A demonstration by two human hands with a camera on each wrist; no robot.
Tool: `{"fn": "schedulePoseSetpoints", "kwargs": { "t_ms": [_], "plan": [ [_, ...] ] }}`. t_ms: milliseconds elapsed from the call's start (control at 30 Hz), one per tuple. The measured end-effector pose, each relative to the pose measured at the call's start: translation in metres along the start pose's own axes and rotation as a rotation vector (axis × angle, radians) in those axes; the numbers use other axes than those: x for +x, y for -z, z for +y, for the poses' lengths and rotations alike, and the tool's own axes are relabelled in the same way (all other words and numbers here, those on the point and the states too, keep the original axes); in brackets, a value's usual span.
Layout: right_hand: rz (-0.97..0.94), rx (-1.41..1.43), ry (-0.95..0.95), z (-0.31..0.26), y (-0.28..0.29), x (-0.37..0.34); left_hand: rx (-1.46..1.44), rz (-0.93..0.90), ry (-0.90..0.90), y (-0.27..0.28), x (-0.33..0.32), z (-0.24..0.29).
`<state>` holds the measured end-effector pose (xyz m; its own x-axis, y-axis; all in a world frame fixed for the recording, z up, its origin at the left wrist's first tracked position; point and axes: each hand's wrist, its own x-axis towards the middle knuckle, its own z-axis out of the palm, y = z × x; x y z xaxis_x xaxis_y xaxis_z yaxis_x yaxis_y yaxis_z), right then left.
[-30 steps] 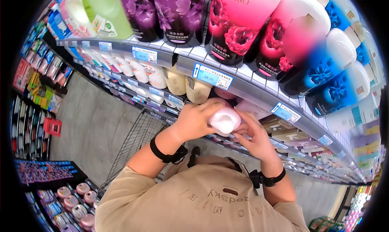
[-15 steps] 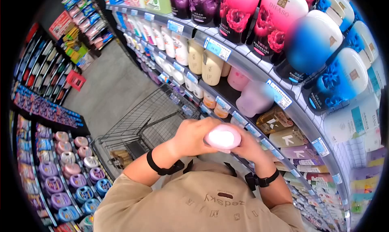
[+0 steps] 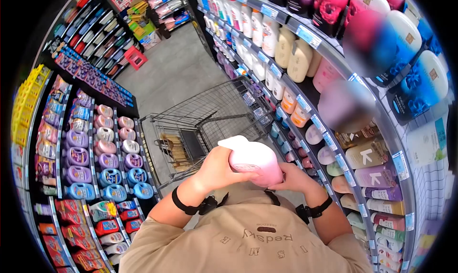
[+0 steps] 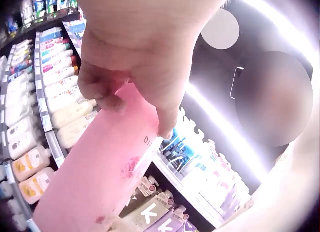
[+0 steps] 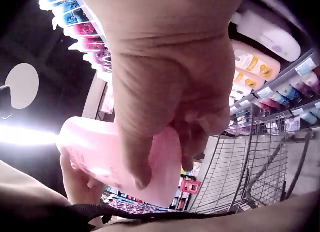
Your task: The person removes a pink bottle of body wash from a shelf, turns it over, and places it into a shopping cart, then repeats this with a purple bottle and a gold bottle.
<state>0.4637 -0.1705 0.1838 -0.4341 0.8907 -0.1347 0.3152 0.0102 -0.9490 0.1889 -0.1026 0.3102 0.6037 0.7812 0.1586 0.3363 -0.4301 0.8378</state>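
A pink bottle (image 3: 257,164) with a white top lies tilted between my two hands in front of my chest. My left hand (image 3: 215,172) grips it near the white top end, the thumb lying along its side. At the other end my right hand (image 3: 298,180) holds the bottle with thumb and fingers on opposite sides. In the left wrist view the pink bottle (image 4: 100,162) shows a printed flower and part of some lettering, while the left hand covers its top. The right wrist view shows the right hand (image 5: 167,92) over the bottle's broad end (image 5: 162,177).
A wire shopping cart (image 3: 214,106) stands just ahead, with a bundle of pale brown items (image 3: 174,151) at its near end. Shelves of bottles (image 3: 300,61) rise close on the right. On the left is a rack of colourful containers (image 3: 78,158). Grey floor (image 3: 174,49) runs between.
My view has swung left along the aisle, bringing more of the cart and left rack into sight. Both hands have turned the pink bottle from end-on to lying sideways, its white top toward the left.
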Motion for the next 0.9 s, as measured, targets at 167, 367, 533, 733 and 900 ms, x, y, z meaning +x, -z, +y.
{"fn": "schedulePoseSetpoints", "kwargs": {
  "t_ms": [167,367,533,733,900],
  "plan": [
    [-0.095,0.071,0.097,-0.001,-0.015,0.014,-0.015,0.042,0.160,0.027,-0.044,-0.038],
    [-0.253,0.336,-0.034,-0.023,-0.057,0.048,-0.609,0.163,0.215,0.074,-0.105,-0.078],
    [-0.319,0.523,-0.054,-0.028,-0.104,0.091,-0.717,0.367,0.116,0.126,-0.147,-0.089],
    [-0.301,0.587,-0.147,-0.026,-0.157,0.134,-0.713,0.517,0.146,0.178,-0.207,-0.125],
    [-0.192,0.813,-0.173,-0.040,-0.197,0.167,-0.693,0.436,0.249,0.217,-0.247,-0.152]
  ]
}}
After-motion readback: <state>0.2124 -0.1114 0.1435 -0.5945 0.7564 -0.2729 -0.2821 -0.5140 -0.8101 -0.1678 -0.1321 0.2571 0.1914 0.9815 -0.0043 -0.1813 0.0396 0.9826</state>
